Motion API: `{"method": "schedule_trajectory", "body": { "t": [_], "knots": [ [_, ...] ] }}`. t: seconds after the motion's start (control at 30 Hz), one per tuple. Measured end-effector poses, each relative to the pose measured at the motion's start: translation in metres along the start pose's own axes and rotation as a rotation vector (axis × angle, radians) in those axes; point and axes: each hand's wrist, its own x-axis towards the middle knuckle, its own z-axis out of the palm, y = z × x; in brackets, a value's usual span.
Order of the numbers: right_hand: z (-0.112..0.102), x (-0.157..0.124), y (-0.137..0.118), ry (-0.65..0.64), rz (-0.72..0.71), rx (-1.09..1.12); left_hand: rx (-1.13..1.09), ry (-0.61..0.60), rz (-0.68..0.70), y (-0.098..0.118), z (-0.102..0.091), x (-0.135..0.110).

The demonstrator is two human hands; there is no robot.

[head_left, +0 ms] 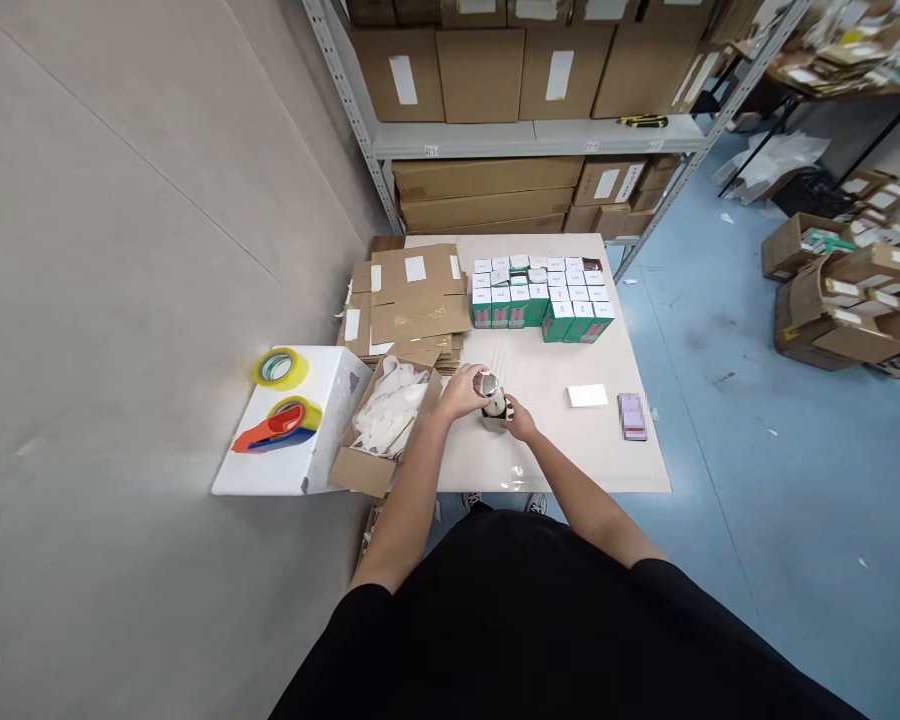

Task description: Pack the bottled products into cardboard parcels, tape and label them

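Both my hands meet over the near middle of the white table (555,450). My left hand (463,391) is closed around the shiny round top of a small jar-like item (491,397). My right hand (520,419) grips the lower side of the same item from the right. The item is small and partly hidden by my fingers. Behind it stands a block of several green-and-white small boxes (540,295).
A stack of flattened cardboard (412,300) lies at the table's back left. An open carton of white plastic bags (386,415) sits left of my hands. Tape rolls (281,368) and an orange dispenser (270,430) rest on a white box. A white card (587,396) and purple stack (632,416) lie right. Shelving holds cartons behind.
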Motion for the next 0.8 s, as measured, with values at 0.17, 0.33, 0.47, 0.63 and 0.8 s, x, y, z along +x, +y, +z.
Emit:
{"method": "schedule_trajectory", "body": {
  "t": [0.17, 0.33, 0.47, 0.63, 0.8],
  "knots": [
    [0.000, 0.001, 0.010, 0.035, 0.012, 0.059, 0.033, -0.093, 0.019, -0.004, 0.010, -0.003],
    [0.003, -0.001, 0.018, 0.039, -0.005, 0.131, 0.100, -0.180, -0.011, -0.022, 0.030, -0.004],
    [0.004, -0.001, 0.022, 0.048, -0.004, 0.123, 0.221, -0.234, 0.039, -0.035, 0.062, -0.006],
    [0.000, -0.001, 0.028, 0.059, -0.003, 0.136, 0.260, -0.348, -0.064, -0.052, 0.094, -0.012],
    [-0.001, -0.001, 0.029, 0.074, -0.020, 0.158, 0.071, -0.189, -0.059, -0.072, 0.102, -0.016]
  ]
}}
